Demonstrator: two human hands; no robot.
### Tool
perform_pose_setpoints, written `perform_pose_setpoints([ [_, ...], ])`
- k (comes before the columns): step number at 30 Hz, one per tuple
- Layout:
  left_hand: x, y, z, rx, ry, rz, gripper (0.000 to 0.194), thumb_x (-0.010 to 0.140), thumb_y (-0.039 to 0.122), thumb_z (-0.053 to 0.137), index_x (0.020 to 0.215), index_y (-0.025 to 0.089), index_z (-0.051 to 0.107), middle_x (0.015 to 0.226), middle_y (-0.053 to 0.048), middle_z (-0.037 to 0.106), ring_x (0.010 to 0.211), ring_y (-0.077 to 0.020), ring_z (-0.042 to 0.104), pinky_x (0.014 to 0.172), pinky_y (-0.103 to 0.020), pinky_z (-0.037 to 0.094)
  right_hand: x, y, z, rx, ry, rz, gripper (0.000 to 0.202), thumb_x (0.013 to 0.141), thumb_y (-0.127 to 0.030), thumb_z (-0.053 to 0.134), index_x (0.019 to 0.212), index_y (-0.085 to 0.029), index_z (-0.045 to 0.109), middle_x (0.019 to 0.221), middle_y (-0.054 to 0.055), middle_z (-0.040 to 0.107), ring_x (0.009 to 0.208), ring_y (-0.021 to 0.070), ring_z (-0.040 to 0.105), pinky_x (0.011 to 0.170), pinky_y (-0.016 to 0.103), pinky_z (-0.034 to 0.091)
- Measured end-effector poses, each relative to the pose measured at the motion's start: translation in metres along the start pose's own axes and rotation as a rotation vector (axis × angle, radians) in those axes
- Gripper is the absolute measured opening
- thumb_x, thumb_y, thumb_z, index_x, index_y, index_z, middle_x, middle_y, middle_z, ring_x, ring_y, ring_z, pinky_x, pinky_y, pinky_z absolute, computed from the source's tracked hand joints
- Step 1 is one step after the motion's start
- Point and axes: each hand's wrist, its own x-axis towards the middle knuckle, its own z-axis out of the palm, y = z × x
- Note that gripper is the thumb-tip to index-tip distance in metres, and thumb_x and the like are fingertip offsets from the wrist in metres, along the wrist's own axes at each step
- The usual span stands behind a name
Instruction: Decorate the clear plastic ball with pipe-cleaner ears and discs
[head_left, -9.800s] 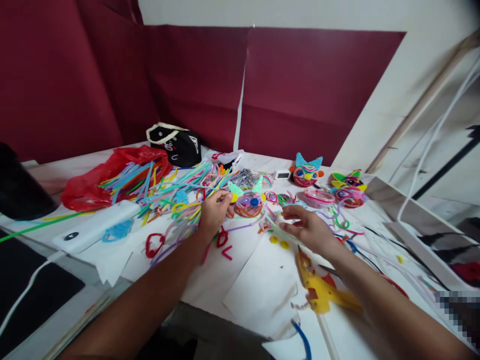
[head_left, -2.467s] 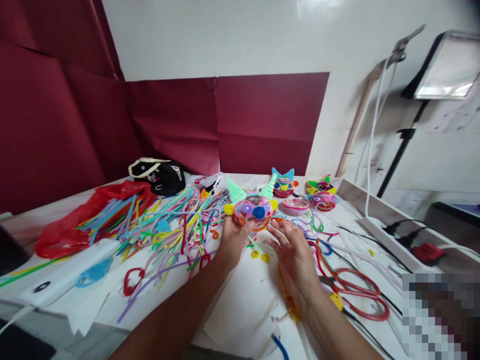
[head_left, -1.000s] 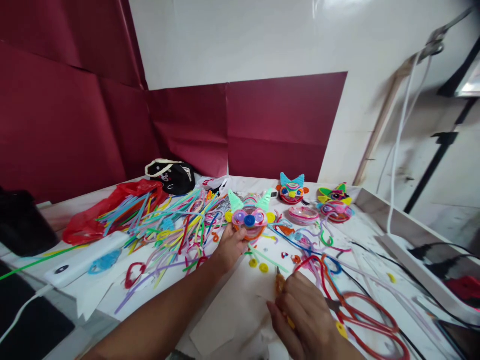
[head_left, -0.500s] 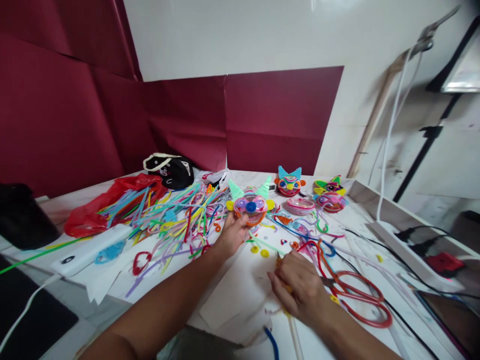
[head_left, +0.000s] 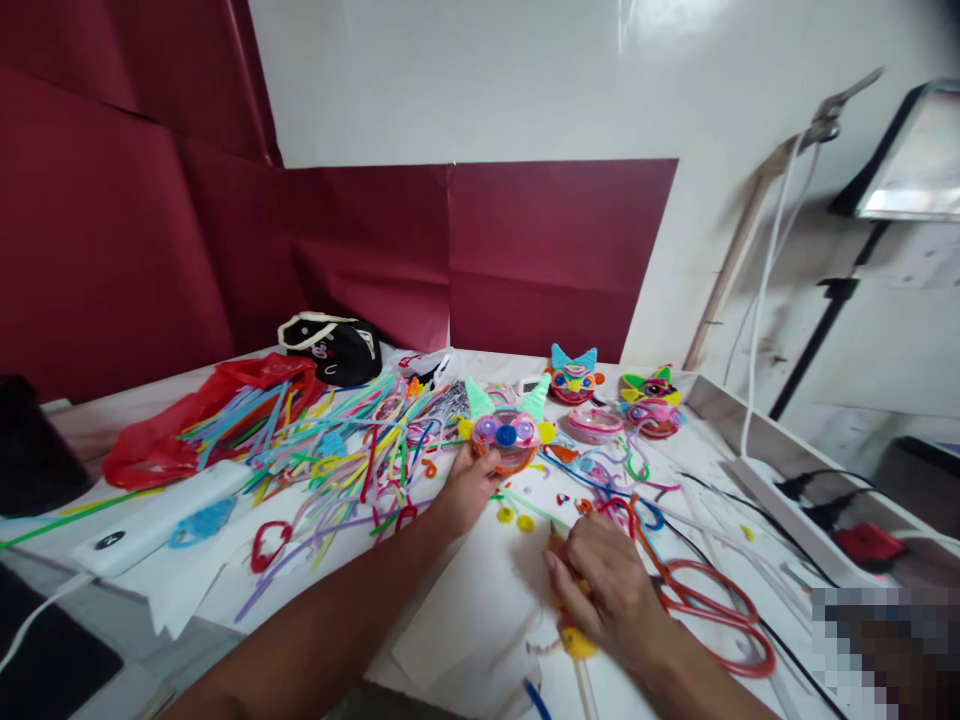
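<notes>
My left hand (head_left: 469, 490) is closed on the lower left edge of a colourful animal face of pipe cleaners (head_left: 507, 436), with pale green pointed ears, purple eyes and a blue nose. The face stands upright, turned toward me. Close by on the right, my right hand (head_left: 611, 570) is wrapped round a yellow-orange glue gun (head_left: 579, 643). Its dark tip points away from me, and a translucent glue stick (head_left: 585, 688) sticks out behind. Two small yellow discs (head_left: 526, 523) lie on the table between the hands. Red-handled scissors (head_left: 709, 610) rest beside my right hand.
Loose pipe cleaners (head_left: 352, 430) spread over the left side, partly in a red plastic bag (head_left: 150, 440). Finished-looking faces (head_left: 575, 380) stand at the back right. A white power strip (head_left: 787, 510) with cables lies at right. A black pouch (head_left: 337, 350) sits behind.
The view has shifted slightly, so the table sits a little lower. My right hand has turned a bit, and more of the glue gun's yellow body shows. My left hand still holds the face.
</notes>
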Motion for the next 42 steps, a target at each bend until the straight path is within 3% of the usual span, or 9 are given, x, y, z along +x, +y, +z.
perform_pose_setpoints([
  [10, -0.003, -0.002, 0.003, 0.029, -0.073, -0.018, 0.049, 0.076, 0.029, 0.079, 0.119, 0.017, 0.06, 0.122, -0.012, 0.069, 0.119, -0.0338, 0.062, 0.108, -0.054, 0.042, -0.003, -0.008, 0.001, 0.095, -0.035, -0.015, 0.024, 0.084, -0.002, 0.059, 0.073, -0.02, 0.046, 0.061, 0.0, 0.047, 0.061, 0.0145, 0.039, 0.058, 0.031, 0.032],
  [17, -0.004, -0.007, -0.001, -0.001, 0.015, -0.006, 0.051, 0.074, 0.028, 0.081, 0.119, 0.019, 0.06, 0.115, -0.009, 0.071, 0.121, -0.0324, 0.061, 0.112, -0.05, 0.041, 0.002, -0.006, 0.005, 0.031, 0.036, -0.032, 0.026, 0.083, -0.006, 0.059, 0.066, -0.021, 0.046, 0.053, -0.001, 0.046, 0.055, 0.0138, 0.039, 0.055, 0.029, 0.034],
  [28, -0.005, -0.006, -0.004, 0.014, 0.067, 0.0, 0.029, 0.077, 0.025, 0.078, 0.103, 0.02, 0.066, 0.109, -0.004, 0.073, 0.104, -0.023, 0.069, 0.099, -0.037, 0.052, 0.004, -0.006, 0.011, 0.038, 0.053, -0.005, 0.027, 0.088, -0.01, 0.052, 0.064, -0.022, 0.046, 0.053, -0.001, 0.047, 0.054, 0.014, 0.041, 0.055, 0.029, 0.036],
  [34, -0.004, -0.005, -0.001, 0.05, 0.018, 0.002, 0.039, 0.076, 0.026, 0.079, 0.11, 0.018, 0.063, 0.114, -0.008, 0.071, 0.115, -0.0298, 0.064, 0.108, -0.045, 0.046, 0.001, -0.007, 0.01, 0.048, 0.011, -0.001, 0.026, 0.087, -0.009, 0.053, 0.066, -0.021, 0.046, 0.056, -0.001, 0.048, 0.056, 0.0141, 0.042, 0.056, 0.03, 0.035],
  [42, -0.003, -0.005, 0.002, 0.04, 0.003, 0.007, 0.051, 0.074, 0.023, 0.08, 0.119, 0.017, 0.057, 0.115, -0.011, 0.07, 0.119, -0.032, 0.063, 0.111, -0.052, 0.04, -0.001, -0.013, 0.005, 0.059, -0.062, 0.008, 0.025, 0.089, -0.009, 0.053, 0.068, -0.02, 0.047, 0.058, 0.0, 0.05, 0.058, 0.0136, 0.043, 0.06, 0.03, 0.036],
])
